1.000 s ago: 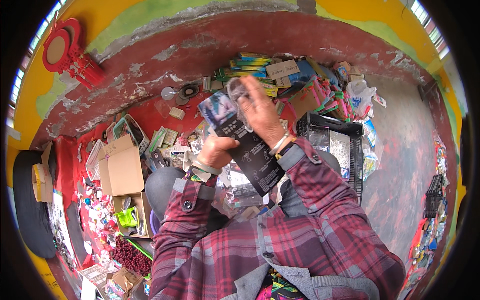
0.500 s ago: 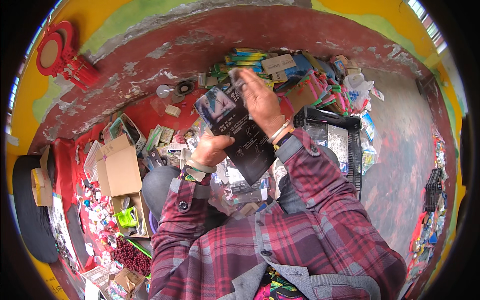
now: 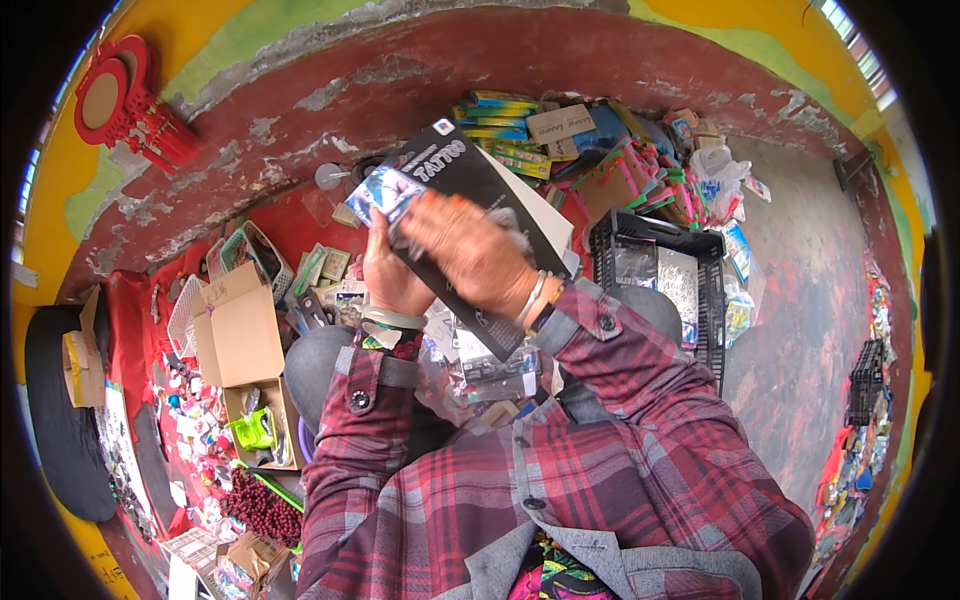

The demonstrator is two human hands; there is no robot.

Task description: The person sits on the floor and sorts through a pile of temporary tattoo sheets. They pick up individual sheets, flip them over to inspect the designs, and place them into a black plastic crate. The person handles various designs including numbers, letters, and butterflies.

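Observation:
My left hand (image 3: 392,272) grips the lower left edge of a black printed card packet (image 3: 485,185), held tilted above my lap. The packet has white print and a bluish picture at its left side. A white sheet (image 3: 548,218) sticks out from behind its right edge. Across the packet's face lies my right hand (image 3: 475,255), blurred by motion, its fingers stretched and pressed together. A crumpled grey cloth (image 3: 515,232) shows beneath that hand, partly hidden by it.
A black plastic crate (image 3: 712,300) with flat packs stands right of my knees. An open cardboard box (image 3: 240,340) is at left. Stacked boxes (image 3: 500,115) and pink-and-green edged items (image 3: 640,175) lie along the far wall. Dark red beads (image 3: 262,510) lie lower left.
The packet has turned and shifted, its far end now pointing up, with the white sheet showing behind it. My right hand has swept down and left across its face.

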